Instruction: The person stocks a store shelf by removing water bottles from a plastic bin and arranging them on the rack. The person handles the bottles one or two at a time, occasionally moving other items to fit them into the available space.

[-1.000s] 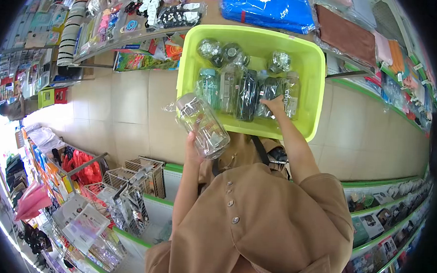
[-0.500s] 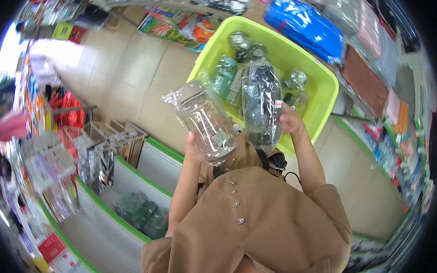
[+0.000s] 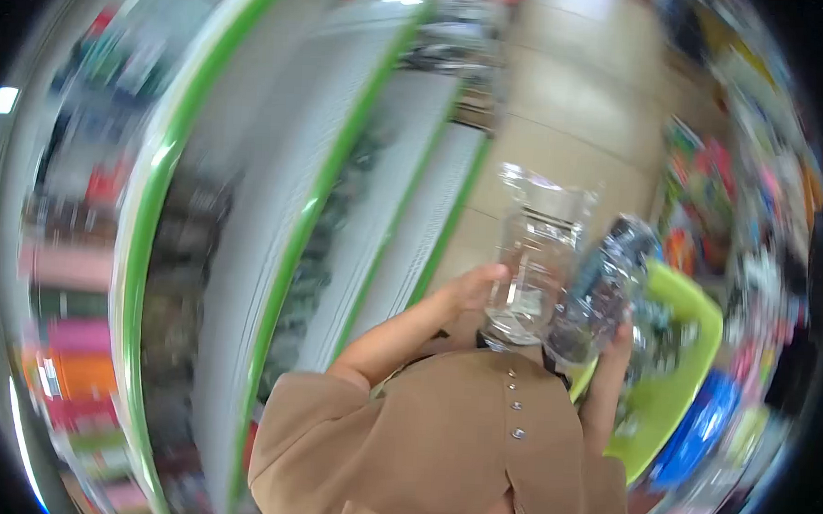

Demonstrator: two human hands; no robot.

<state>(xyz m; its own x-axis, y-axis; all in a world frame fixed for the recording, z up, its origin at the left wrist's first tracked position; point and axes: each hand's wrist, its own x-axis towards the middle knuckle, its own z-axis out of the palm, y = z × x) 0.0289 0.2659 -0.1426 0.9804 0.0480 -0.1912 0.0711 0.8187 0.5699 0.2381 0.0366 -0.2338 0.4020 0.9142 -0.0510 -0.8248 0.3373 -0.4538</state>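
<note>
a shop aisle, heavily smeared by motion. the biggest thing in view is a run of white shelves [image 3: 274,251] with bright green front edges, filling the left half and slanting up to the top; the goods on them are too blurred to tell, only dark greenish shapes and bands of pink, orange and red at the far left. beyond the shelves lies a pale beige tiled floor [image 3: 565,107], running from the top centre down towards the middle. more stock blurs along the right edge in mixed colours.

low in the middle is the person's tan buttoned top [image 3: 440,433]. to its right sits a lime-green plastic tub [image 3: 693,334], partly hidden behind the right arm, with wrapped items inside that cannot be made out.

a clear jar [image 3: 535,262] stands nearly upright in front of the chest, just above the top's collar, see-through, in a loose clear wrapper that sticks up above it. touching its right side is a dark bottle [image 3: 603,284], tilted to the right, in crinkled shiny wrap, in front of the tub's near rim.

the hands are close together. the left hand [image 3: 470,292] grips the clear jar low on its left side. the right hand [image 3: 621,340] is closed around the dark bottle's lower end.
</note>
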